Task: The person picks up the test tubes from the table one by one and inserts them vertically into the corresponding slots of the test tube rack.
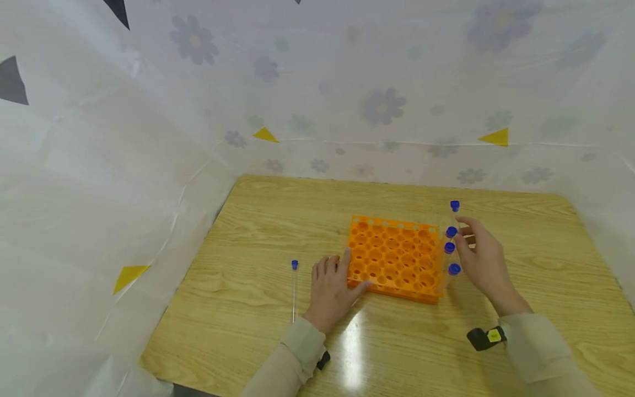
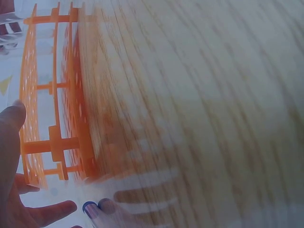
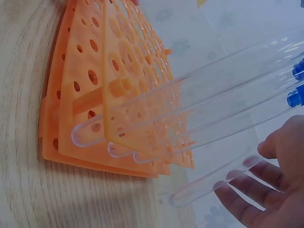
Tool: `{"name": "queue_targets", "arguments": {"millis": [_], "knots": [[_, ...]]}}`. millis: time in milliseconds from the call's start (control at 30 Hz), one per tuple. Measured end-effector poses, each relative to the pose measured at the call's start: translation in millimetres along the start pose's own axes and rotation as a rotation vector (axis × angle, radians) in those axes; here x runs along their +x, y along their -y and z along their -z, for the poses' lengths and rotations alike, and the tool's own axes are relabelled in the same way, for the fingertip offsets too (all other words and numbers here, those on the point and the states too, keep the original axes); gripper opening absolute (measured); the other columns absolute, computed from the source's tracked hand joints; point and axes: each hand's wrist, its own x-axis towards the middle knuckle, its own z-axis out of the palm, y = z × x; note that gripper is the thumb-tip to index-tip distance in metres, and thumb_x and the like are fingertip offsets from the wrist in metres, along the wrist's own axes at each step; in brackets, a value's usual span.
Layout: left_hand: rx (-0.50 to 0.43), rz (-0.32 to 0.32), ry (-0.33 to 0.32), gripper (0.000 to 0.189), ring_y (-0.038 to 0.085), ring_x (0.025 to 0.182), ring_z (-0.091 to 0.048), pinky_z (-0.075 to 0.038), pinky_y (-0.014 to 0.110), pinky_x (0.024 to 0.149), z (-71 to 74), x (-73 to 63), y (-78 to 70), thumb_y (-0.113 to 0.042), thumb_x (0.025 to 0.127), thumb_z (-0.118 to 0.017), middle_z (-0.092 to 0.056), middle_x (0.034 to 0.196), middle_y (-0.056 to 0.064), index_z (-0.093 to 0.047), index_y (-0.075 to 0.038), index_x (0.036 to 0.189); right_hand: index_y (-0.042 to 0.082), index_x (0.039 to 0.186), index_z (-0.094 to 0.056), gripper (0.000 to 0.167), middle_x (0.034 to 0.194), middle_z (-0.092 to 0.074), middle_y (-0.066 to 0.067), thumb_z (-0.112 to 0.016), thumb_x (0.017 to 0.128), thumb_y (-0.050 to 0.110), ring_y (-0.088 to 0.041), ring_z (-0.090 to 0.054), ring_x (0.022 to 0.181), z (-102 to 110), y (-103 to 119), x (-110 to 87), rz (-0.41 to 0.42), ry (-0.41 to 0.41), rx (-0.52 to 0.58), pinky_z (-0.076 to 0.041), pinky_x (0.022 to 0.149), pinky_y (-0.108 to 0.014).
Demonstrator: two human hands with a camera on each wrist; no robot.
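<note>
An orange test tube rack [image 1: 392, 256] lies on the table, with rows of round holes on top. My left hand [image 1: 331, 289] rests against its near left corner, thumb along the front edge and fingers extended at the left side. In the left wrist view, the thumb [image 2: 12, 118] touches the rack's upper plate. My right hand [image 1: 483, 264] is beside the rack's right end, pinching a clear test tube [image 3: 204, 187] between thumb and fingers. Several blue-capped test tubes [image 3: 190, 114] stand upright along that end, their rounded bottoms showing low in the rack.
Left of my left hand, another blue-capped test tube [image 1: 294, 292] lies on the wooden table [image 1: 238, 231]. White flower-print sheeting [image 1: 317, 82] encloses the back and left sides, with yellow triangles [image 1: 265, 134] on it. A black wrist strap piece [image 1: 478, 339] hangs by my right cuff.
</note>
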Motion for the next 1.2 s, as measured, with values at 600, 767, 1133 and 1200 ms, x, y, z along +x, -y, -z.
{"name": "queue_targets", "arguments": {"millis": [600, 767, 1133, 1200], "knots": [[0.025, -0.025, -0.047, 0.086, 0.032, 0.120, -0.053, -0.044, 0.047, 0.103, -2.1, 0.0, 1.0, -0.070, 0.089, -0.053, -0.059, 0.126, 0.013, -0.037, -0.014, 0.153, 0.005, 0.134, -0.049, 0.032, 0.115, -0.061, -0.011, -0.049, 0.103, 0.014, 0.011, -0.053, 0.107, -10.9, 5.3, 18.8, 0.081, -0.102, 0.132, -0.037, 0.084, 0.004], [0.022, -0.012, -0.020, 0.087, 0.033, 0.123, -0.052, -0.043, 0.047, 0.105, -1.6, 0.6, 0.9, -0.071, 0.089, -0.052, -0.058, 0.129, 0.012, -0.036, -0.015, 0.153, 0.004, 0.126, -0.049, 0.024, 0.119, -0.062, -0.010, -0.047, 0.103, 0.010, 0.017, -0.048, 0.109, -11.8, 5.3, 18.6, 0.055, -0.074, 0.172, -0.037, 0.086, 0.003], [0.024, -0.017, -0.040, 0.087, 0.034, 0.122, -0.053, -0.044, 0.048, 0.104, -2.6, 0.5, 1.1, -0.071, 0.088, -0.053, -0.060, 0.127, 0.012, -0.038, -0.014, 0.152, 0.003, 0.131, -0.048, 0.028, 0.122, -0.063, -0.014, -0.046, 0.104, 0.008, 0.019, -0.047, 0.106, -18.1, -1.1, 17.1, 0.029, -0.026, 0.171, -0.037, 0.085, 0.003], [0.022, -0.016, -0.040, 0.087, 0.034, 0.122, -0.053, -0.044, 0.048, 0.104, -2.7, 0.5, 1.4, -0.071, 0.088, -0.053, -0.060, 0.127, 0.012, -0.037, -0.014, 0.153, 0.002, 0.131, -0.048, 0.028, 0.121, -0.063, -0.015, -0.046, 0.103, 0.009, 0.019, -0.048, 0.105, -19.3, -2.6, 16.9, 0.029, -0.019, 0.177, -0.037, 0.084, 0.003]]}}
